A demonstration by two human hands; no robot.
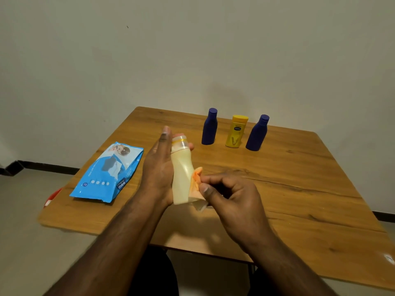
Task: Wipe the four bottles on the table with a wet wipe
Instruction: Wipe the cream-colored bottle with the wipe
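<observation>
Above the bench's near middle, the left hand cradles the pale yellow bottle with fingers wrapped behind it, while the right hand pinches the wet wipe against its lower side. Best to turn the bottle steadily, working the wipe base to cap.

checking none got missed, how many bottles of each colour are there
Blue bottles: 2
Yellow bottle: 1, standing between the blue ones
Cream bottle: 1, held in the left hand
Total: 4
</observation>
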